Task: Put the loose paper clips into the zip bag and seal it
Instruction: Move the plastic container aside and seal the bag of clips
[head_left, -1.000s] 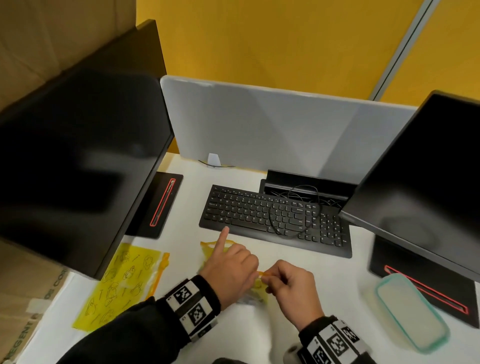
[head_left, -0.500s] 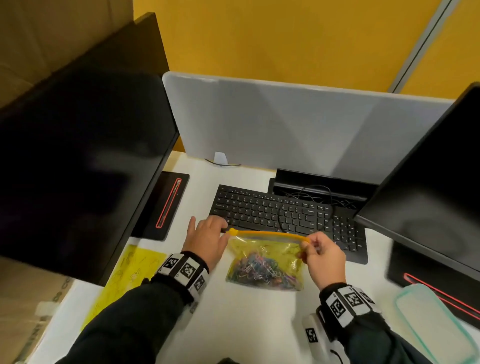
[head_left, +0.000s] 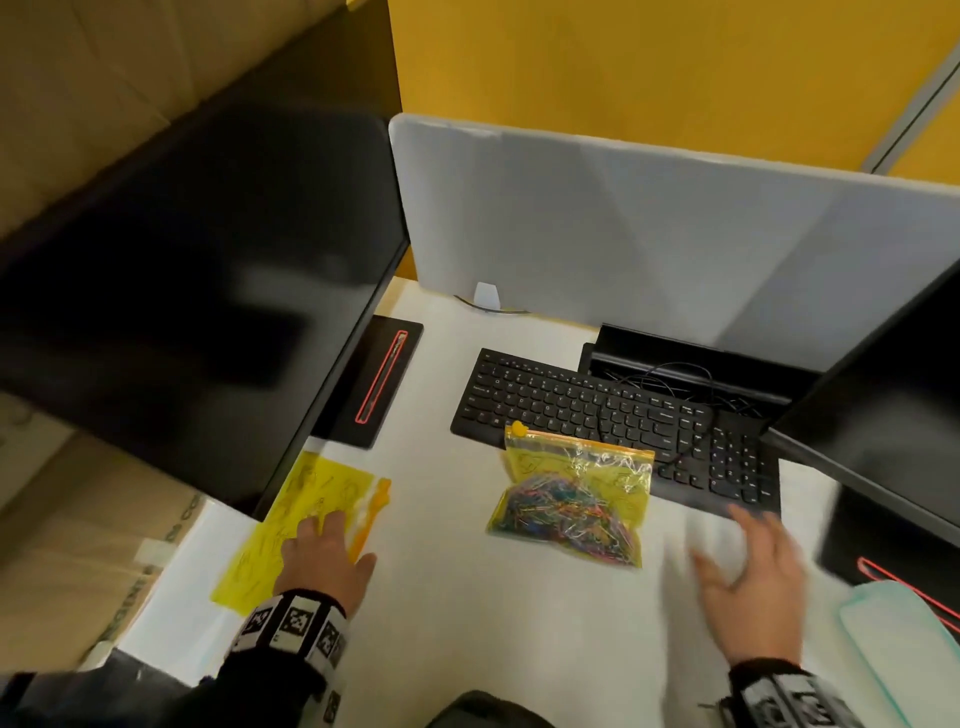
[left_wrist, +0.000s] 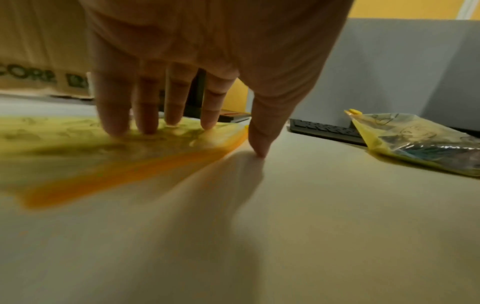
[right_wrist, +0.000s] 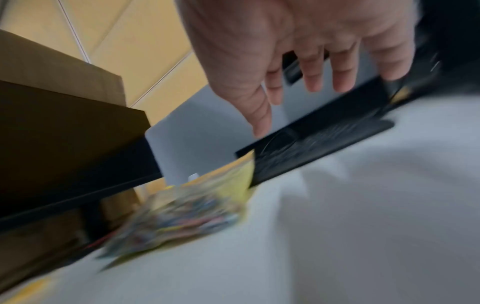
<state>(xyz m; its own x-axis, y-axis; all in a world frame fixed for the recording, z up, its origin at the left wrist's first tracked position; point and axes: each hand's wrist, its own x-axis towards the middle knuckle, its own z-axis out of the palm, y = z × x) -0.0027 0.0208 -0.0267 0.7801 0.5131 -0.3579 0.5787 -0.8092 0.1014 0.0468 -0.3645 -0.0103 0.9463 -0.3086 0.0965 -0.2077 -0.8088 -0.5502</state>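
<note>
A yellow zip bag (head_left: 571, 496) (left_wrist: 415, 139) (right_wrist: 182, 214) full of coloured paper clips lies on the white desk, its orange zip edge resting against the keyboard's front, with neither hand on it. A second, flat yellow zip bag (head_left: 301, 519) (left_wrist: 103, 148) lies at the desk's left, under the monitor's corner. My left hand (head_left: 324, 551) (left_wrist: 182, 115) presses on this flat bag with straight fingers, the thumb on the desk beside it. To the right of the filled bag my right hand (head_left: 748, 566) (right_wrist: 311, 82) hovers, blurred, with fingers spread and nothing in it.
A black keyboard (head_left: 613, 415) with a cable lies behind the filled bag. Large monitors overhang the desk at left (head_left: 182, 291) and right (head_left: 893, 415). A teal-rimmed lid or tray (head_left: 904, 654) sits at the near right. A grey divider (head_left: 649, 234) closes the back.
Both hands have let go of the filled bag, which now lies against the keyboard. The left hand has moved left onto the flat yellow bag; the right hand has drawn back to the right.
</note>
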